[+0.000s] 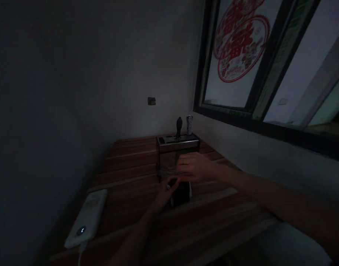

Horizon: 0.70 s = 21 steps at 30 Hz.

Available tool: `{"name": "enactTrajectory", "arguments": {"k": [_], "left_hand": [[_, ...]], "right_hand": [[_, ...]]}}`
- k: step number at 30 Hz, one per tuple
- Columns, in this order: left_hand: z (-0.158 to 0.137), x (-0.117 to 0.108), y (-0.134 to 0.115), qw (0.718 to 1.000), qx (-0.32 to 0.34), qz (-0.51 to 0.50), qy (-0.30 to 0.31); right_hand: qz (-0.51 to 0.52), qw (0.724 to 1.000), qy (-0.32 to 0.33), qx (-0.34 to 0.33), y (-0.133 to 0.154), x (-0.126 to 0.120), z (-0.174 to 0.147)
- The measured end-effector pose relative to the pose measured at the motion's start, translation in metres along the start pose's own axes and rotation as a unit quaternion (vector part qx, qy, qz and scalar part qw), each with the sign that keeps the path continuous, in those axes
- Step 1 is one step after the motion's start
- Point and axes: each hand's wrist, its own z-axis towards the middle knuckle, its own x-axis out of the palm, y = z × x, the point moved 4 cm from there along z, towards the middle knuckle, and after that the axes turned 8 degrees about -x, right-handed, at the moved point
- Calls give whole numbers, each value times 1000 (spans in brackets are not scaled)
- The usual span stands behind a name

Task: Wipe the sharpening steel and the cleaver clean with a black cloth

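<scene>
My left hand [166,192] is low over the wooden table, its fingers closed around the left side and top edge of a small dark object [182,195] with a pale edge. Too little light falls on the object to tell its kind. My right hand [195,168], with a ring on one finger, reaches in from the right just above it. Its fingers are bent together close to the left fingertips; blur and darkness hide anything between them. Right behind the hands stands a box-like stand [177,144] with a shiny top edge and dark frame, its lower front partly covered by my right hand.
A dark vase-shaped item [179,127] and a silvery cylinder [189,125] rise at the stand's top and back. A white power bank [87,218] with a lit display and cable lies on the table [125,188] at left. Walls border the far and right sides, beneath a window [236,107].
</scene>
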Motion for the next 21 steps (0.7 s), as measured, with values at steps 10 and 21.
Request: {"name": "enactTrajectory", "arguments": {"k": [10, 21], "left_hand": [[10, -13, 9, 998, 2, -33, -51], [-1, -12, -5, 997, 39, 26, -62]], "right_hand": [[364, 758, -300, 451, -27, 148, -76], [559, 714, -203, 368, -7, 171, -57]]}}
